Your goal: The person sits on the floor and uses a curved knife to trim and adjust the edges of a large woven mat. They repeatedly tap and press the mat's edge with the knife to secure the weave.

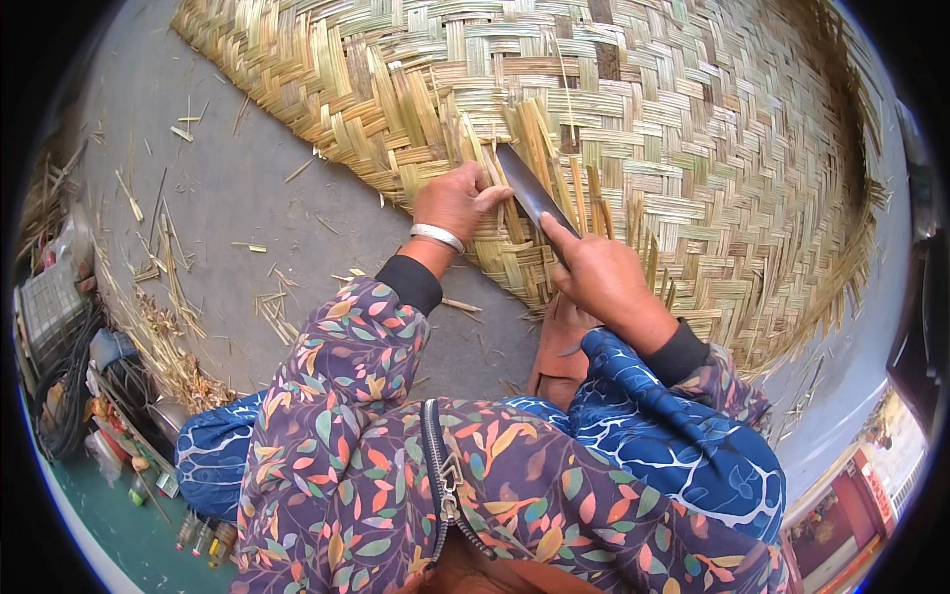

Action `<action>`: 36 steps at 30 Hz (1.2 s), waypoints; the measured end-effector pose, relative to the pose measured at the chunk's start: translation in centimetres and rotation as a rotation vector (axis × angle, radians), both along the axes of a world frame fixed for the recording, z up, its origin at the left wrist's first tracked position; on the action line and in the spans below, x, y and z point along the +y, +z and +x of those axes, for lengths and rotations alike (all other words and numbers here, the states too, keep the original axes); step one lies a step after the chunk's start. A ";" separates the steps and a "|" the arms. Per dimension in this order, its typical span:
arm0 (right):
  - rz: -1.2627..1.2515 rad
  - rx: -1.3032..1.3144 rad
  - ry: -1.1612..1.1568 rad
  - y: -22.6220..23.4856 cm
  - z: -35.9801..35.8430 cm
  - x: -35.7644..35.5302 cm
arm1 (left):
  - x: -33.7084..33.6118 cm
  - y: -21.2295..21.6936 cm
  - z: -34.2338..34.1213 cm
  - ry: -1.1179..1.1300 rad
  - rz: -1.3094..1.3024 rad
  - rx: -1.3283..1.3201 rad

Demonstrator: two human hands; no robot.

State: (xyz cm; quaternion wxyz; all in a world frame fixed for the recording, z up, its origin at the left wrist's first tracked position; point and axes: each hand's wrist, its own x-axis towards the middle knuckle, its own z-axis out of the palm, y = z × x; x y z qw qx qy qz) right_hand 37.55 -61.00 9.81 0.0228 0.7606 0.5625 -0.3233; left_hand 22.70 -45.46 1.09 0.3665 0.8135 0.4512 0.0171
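Observation:
A large mat (pixel 683 148) of woven pale-green and straw-yellow split strips lies before me, its near-left edge folded into a braided border. At that border, my left hand (pixel 451 205), with a white bangle at the wrist, pinches a flat strip (pixel 476 144) between thumb and fingers. My right hand (pixel 606 275) grips a knife (pixel 532 190) with a wide dark blade, the index finger laid along its back. The blade's tip points away from me and touches the weave just right of the left thumb. Its handle is mostly hidden in my palm.
Loose strip ends stick up near the blade. Cut scraps (pixel 277 307) litter the grey floor (pixel 327 233) at left. A grey crate (pixel 49 302), dark coiled cables (pixel 64 381) and small bottles (pixel 203 540) stand at the far left. Something reddish-brown (pixel 557 361) shows beside my right knee.

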 end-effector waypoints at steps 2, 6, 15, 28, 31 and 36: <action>-0.032 -0.031 0.049 1.5 1.1 -0.7 | -0.1 -0.4 -0.2 -0.020 0.060 -0.034; -0.139 -0.026 0.127 6.3 3.9 -1.8 | -0.3 -1.7 -0.3 -0.057 0.142 -0.048; -0.134 0.463 -0.336 8.8 7.6 -3.4 | 0.2 0.1 0.0 0.026 -0.022 0.054; -0.148 1.182 -0.696 9.3 5.8 -3.7 | 0.0 1.1 4.5 0.468 -0.674 -0.278; -0.159 1.271 -0.674 8.6 5.0 -3.6 | 0.5 0.1 4.1 0.426 -0.668 -0.259; -0.209 1.307 -0.607 8.1 4.5 -3.6 | 0.2 -1.8 2.8 -0.020 0.003 -0.098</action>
